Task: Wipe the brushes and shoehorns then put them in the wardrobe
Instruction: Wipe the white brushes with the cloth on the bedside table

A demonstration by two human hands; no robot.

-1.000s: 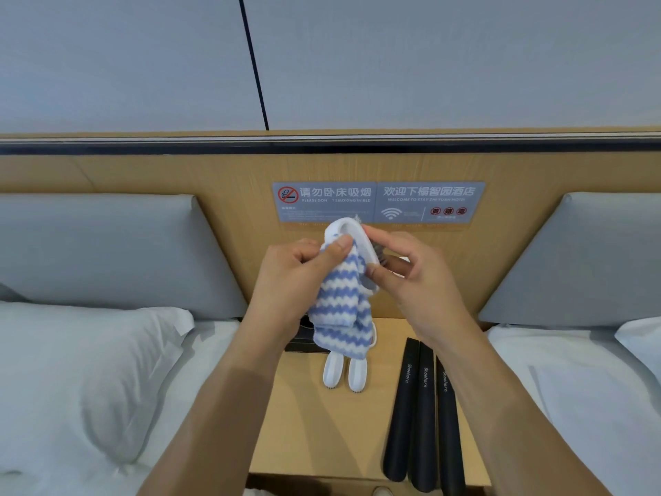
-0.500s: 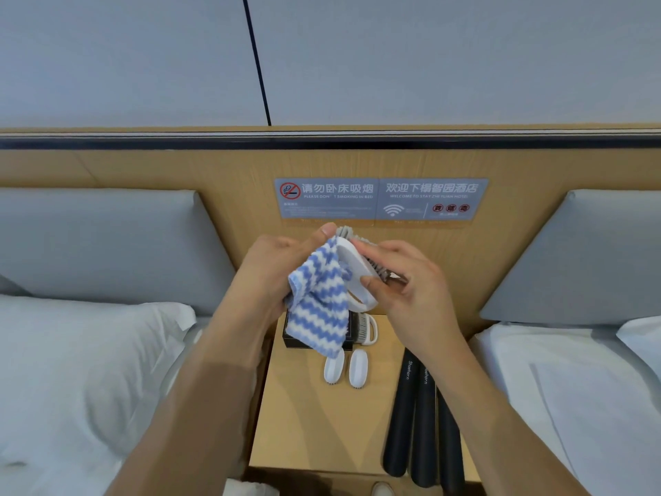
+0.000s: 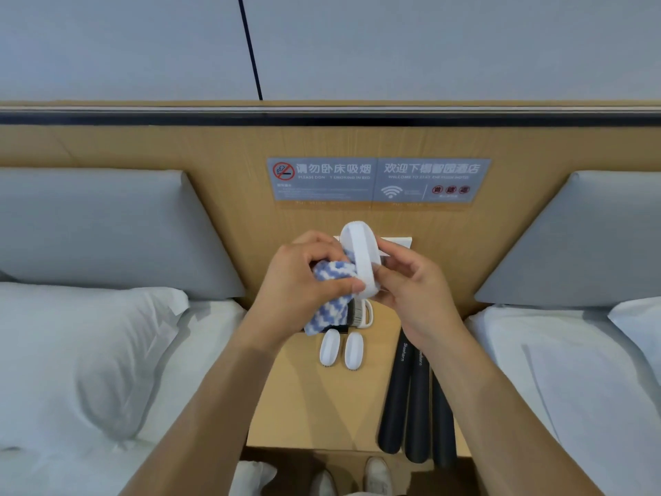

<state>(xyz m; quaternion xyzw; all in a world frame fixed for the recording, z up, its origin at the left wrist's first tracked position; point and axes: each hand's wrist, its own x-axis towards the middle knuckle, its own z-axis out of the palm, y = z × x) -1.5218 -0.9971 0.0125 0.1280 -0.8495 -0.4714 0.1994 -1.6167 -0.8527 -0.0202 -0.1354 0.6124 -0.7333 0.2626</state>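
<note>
I have turned the white brush (image 3: pixel 359 261) back-up; my right hand (image 3: pixel 411 284) grips it, my left hand (image 3: pixel 304 277) rubs the striped cloth (image 3: pixel 331 302) along it. Three brushes (image 3: pixel 341 349) and three shoehorns (image 3: pixel 415 406) wait on the tabletop (image 3: pixel 304 406); nothing stowed yet.

Wooden headboard (image 3: pixel 221 148), perhaps twin beds (image 3: pixel 107 352).

The white brush (image 3: pixel 360 261) held up at centre hides its bristles behind its back, and the right hand (image 3: pixel 411 281) covers its 3 o'clock edge. The striped cloth (image 3: pixel 331 302) bunches under the left hand (image 3: pixel 304 277), most of its folds unseen, and it covers much of a third brush (image 3: pixel 361 313) at 6 o'clock. The small print on the wall sign (image 3: pixel 378 180) at 12 o'clock is too blurred to read. The shoes (image 3: pixel 352 477) at 6 o'clock are cut off by the bottom edge
</note>
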